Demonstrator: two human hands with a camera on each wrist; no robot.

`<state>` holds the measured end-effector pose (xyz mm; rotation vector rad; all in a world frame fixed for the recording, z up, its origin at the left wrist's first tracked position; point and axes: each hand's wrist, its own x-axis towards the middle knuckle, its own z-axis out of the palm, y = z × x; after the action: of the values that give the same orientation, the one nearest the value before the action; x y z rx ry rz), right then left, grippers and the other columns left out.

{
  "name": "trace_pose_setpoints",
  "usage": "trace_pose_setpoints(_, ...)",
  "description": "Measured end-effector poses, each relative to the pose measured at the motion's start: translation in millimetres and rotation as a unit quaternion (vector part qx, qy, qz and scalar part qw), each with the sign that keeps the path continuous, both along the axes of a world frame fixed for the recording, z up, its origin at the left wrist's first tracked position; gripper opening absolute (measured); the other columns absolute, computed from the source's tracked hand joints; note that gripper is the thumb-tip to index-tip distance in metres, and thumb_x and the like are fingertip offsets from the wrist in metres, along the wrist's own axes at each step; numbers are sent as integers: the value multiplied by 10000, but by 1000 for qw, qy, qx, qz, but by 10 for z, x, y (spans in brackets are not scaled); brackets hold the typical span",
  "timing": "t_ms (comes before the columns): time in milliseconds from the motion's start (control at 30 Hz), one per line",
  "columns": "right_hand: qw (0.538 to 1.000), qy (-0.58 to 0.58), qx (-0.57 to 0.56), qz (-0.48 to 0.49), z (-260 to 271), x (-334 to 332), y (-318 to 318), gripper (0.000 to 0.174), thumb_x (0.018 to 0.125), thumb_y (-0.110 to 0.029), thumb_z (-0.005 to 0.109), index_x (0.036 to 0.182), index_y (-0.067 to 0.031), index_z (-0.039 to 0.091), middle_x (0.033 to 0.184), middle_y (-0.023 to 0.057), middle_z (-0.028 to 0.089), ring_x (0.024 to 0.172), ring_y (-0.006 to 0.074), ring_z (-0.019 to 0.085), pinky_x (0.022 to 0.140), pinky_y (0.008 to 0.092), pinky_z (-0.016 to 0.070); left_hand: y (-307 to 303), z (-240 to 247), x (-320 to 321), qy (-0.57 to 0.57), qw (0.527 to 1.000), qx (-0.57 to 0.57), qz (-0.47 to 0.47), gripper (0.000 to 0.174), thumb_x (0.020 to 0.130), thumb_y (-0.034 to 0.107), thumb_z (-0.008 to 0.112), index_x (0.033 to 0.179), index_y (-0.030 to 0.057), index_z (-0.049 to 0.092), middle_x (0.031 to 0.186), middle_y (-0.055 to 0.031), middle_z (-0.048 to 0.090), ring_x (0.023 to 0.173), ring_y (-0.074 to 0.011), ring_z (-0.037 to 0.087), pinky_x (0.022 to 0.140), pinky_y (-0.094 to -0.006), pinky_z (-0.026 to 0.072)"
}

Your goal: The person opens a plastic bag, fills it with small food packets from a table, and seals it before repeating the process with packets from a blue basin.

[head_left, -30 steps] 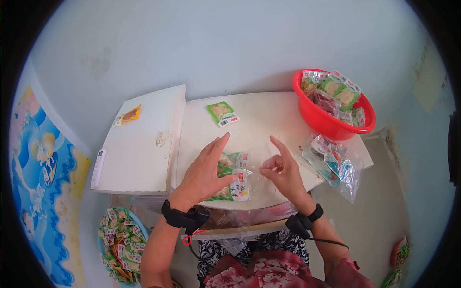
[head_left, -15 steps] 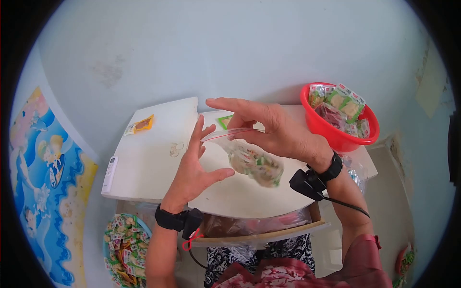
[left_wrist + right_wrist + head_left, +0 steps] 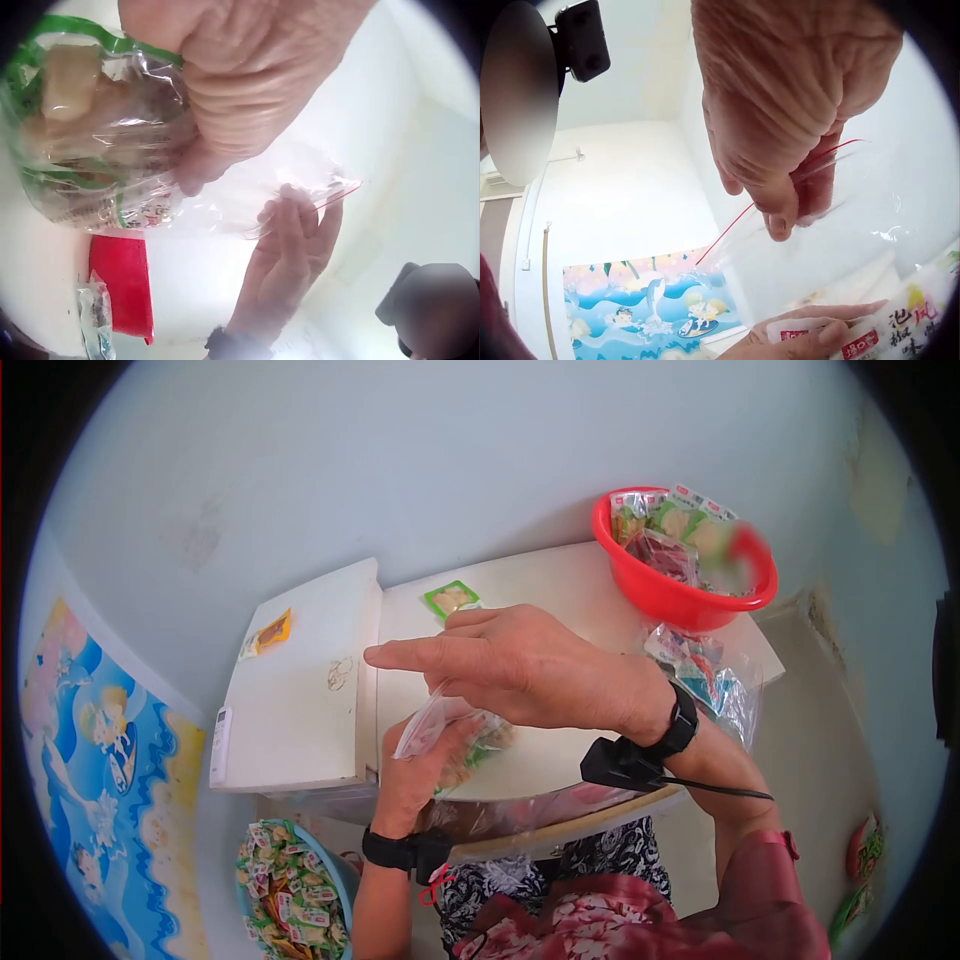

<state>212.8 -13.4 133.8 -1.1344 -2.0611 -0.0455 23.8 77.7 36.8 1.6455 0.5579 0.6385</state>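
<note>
A clear zip bag (image 3: pixel 425 728) with a red line along its mouth hangs between both hands, over the white table (image 3: pixel 560 760). Green-edged snack packets (image 3: pixel 97 112) fill its lower part. My left hand (image 3: pixel 412 778) grips the bag around the packets, with its thumb laid over the plastic in the right wrist view. Above it, my right hand (image 3: pixel 540 672) pinches the bag's mouth at the red zip (image 3: pixel 724 236) between thumb and fingers, its index finger stretched out to the left in the head view. Another green packet (image 3: pixel 450 598) lies behind the right hand.
At the back right stands a red basin (image 3: pixel 670 600) full of packets, with a plastic bag of printed packs (image 3: pixel 705 670) before it. A yellow packet (image 3: pixel 270 632) and a white remote (image 3: pixel 220 745) lie left. Below, a blue basin (image 3: pixel 340 870) holds many packets.
The bag of packets was lifted from the table and raised between the hands. The left hand, open before, now grips its lower part; the right hand has moved left along with the bag's mouth.
</note>
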Motion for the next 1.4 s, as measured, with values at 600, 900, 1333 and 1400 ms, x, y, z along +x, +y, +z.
trace_pose_setpoints(600, 841, 503, -199, -5, -1190, 423, -291, 340, 1009, -213, 702, 1269, 5, 687, 1153, 55, 744, 1052, 112, 665, 933, 303, 537, -7, -326, 260, -62, 996, 68, 4, 392, 978, 158, 684, 1319, -35, 667, 1254, -154, 722, 1163, -218, 661, 1063, -348, 476)
trace_pose_setpoints(900, 857, 495, -140, -30, -1129, 388, -321, 250, 1046, -222, 647, 1134, -14, 753, 1038, 29, 763, 974, 81, 661, 895, 271, 531, -81, -310, -23, -134, 988, 72, 32, 384, 1060, 179, 562, 1364, -48, 618, 1316, -175, 692, 1206, -194, 630, 1085, -358, 463)
trace_pose_setpoints(1333, 854, 501, -138, -25, -1168, 344, -404, 242, 1040, -191, 655, 1152, -2, 758, 1024, 23, 754, 951, 73, 638, 875, 267, 519, -180, -268, -20, -120, 979, 125, 110, 289, 1082, 163, 544, 1190, -43, 714, 1223, -157, 734, 1114, -186, 669, 1030, -344, 489)
trace_pose_setpoints(1400, 853, 503, -137, -13, -1194, 314, -410, 248, 1042, -194, 654, 1163, -3, 755, 1014, 23, 753, 955, 74, 639, 876, 268, 519, -202, -245, -40, -125, 977, 136, 111, 268, 1077, 160, 560, 1164, -39, 717, 1193, -157, 742, 1087, -187, 681, 1013, -337, 497)
